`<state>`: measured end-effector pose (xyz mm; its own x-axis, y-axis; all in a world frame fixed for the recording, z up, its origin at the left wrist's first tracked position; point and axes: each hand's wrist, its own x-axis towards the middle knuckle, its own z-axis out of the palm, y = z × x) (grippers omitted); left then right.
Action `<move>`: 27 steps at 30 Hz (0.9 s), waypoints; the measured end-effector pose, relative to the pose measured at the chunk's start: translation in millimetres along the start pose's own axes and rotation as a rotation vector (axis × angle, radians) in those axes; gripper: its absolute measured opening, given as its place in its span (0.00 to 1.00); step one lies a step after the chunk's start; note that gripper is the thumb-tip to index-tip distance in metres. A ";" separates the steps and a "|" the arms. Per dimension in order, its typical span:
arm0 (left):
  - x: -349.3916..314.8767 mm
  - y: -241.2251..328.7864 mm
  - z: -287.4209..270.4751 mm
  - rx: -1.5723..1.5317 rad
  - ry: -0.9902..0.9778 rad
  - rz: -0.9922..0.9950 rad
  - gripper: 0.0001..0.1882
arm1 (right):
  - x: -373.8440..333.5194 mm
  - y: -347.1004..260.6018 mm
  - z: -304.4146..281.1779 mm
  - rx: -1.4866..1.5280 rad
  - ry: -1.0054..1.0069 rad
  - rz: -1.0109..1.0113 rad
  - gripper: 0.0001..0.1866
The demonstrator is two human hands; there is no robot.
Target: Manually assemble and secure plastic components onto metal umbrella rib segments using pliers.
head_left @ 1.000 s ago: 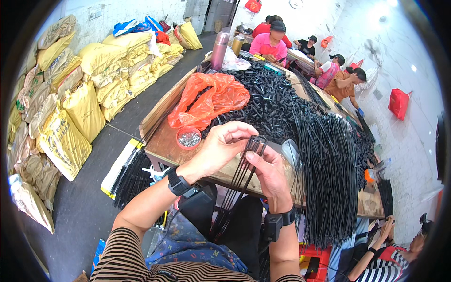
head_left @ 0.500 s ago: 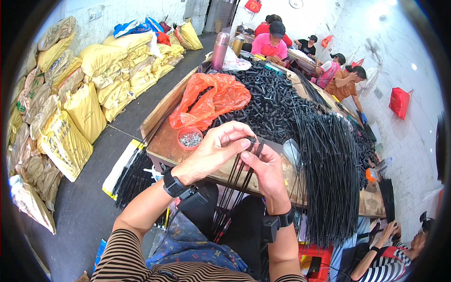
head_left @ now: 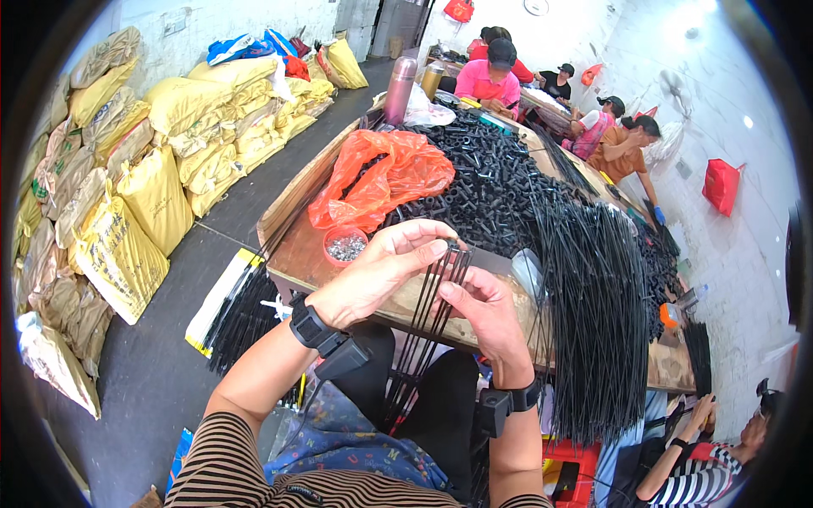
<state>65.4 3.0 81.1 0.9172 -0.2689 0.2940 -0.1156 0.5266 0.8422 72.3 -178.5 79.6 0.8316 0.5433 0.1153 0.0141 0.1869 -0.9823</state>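
Observation:
Several thin black rods (head_left: 421, 317) hang side by side from my left hand (head_left: 385, 267), pinched near their top ends between its thumb and fingers. Their lower ends drop between my knees past the table edge. My right hand (head_left: 487, 313) is beside them, a little lower, its thumb against the right-hand rods and its fingers curled, partly hidden. Just left of my left hand, a small red tub (head_left: 345, 246) holds shiny metal bits. Beyond both hands lies a big heap of short black plastic pieces (head_left: 483, 186).
A thick bundle of black rods (head_left: 589, 322) drapes over the table's right side. An orange plastic bag (head_left: 381, 179) and a pink flask (head_left: 400, 91) are on the wooden table (head_left: 292, 245). Yellow sacks (head_left: 140, 203) are piled at left. Several people sit around the far and right sides.
My right hand has come down and slightly right from the rods' top ends. My left hand keeps its pinch, and the rods now show fanned side by side.

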 end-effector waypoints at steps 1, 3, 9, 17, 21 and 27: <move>-0.9 0.3 -0.2 0.001 -0.001 0.000 0.13 | -0.2 0.8 -0.7 -0.015 -0.004 -0.003 0.06; -3.0 0.8 -0.9 -0.042 0.040 -0.025 0.13 | 0.4 2.9 -1.2 -0.028 0.003 -0.013 0.05; -1.0 -4.6 -2.2 -0.160 0.051 -0.034 0.13 | 1.3 0.6 -0.4 -0.038 0.011 0.008 0.06; 3.3 -14.0 -13.3 -0.378 -0.086 -0.142 0.15 | 7.3 14.6 -12.8 0.058 -0.117 0.002 0.06; 1.6 -3.2 -5.8 -0.148 -0.017 -0.106 0.17 | 6.0 14.6 -9.6 0.122 -0.046 0.082 0.05; 0.2 22.4 6.7 0.594 0.075 0.084 0.14 | 4.7 18.4 12.1 0.000 0.179 -0.008 0.04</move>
<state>60.4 9.3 103.1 0.9175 -0.1772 0.3561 -0.3623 -0.0031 0.9320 69.7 -162.6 63.8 0.9170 0.3874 0.0947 0.0211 0.1901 -0.9815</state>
